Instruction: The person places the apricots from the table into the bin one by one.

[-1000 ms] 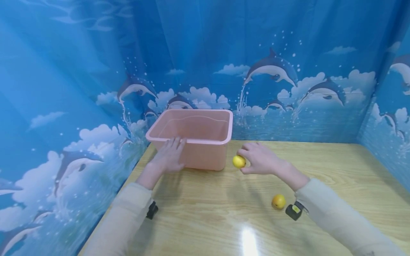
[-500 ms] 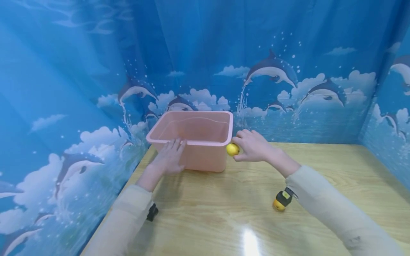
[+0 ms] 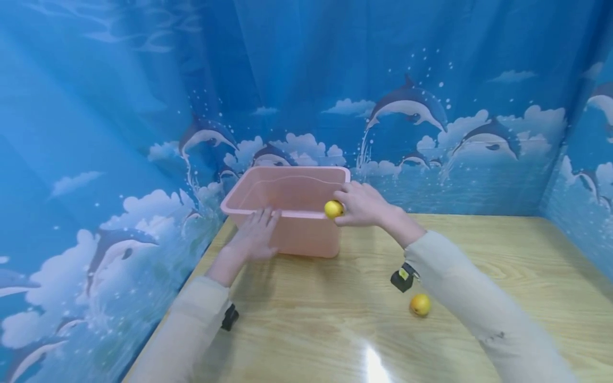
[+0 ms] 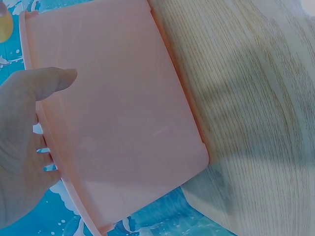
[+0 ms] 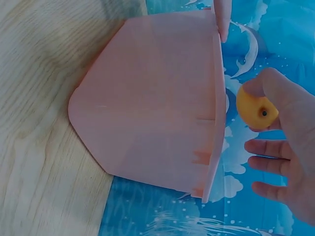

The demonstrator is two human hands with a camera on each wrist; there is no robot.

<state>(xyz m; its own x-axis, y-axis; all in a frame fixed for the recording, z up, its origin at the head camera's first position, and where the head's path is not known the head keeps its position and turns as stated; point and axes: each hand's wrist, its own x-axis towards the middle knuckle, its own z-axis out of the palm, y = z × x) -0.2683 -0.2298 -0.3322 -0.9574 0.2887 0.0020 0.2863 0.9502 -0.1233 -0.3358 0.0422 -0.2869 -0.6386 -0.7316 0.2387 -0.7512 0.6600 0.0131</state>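
Observation:
A pink plastic bin [image 3: 306, 234] stands upright on the table. My left hand [image 3: 253, 234] rests on its front rim with fairly straight fingers; in the left wrist view the thumb [image 4: 56, 81] lies before the outer wall. My right hand [image 3: 361, 205] pinches a round yellow fruit [image 3: 333, 209] between thumb and forefinger, near the bin's front right corner. The right wrist view shows that fruit [image 5: 256, 109] just above rim level, apart from the rim, its dark dimple visible and the other fingers free of it. A second yellow-orange fruit [image 3: 420, 305] lies on the table below my right forearm.
Blue curtains [image 3: 297, 80] printed with dolphins hang behind and beside the wood-grain table [image 3: 306, 314]. The bin sits towards the table's back left. A small black wrist camera [image 3: 402, 278] hangs under my right sleeve, near the loose fruit.
My right hand has moved left and up with the yellow fruit, from right of the bin to its front right rim. The left hand has stayed at the rim.

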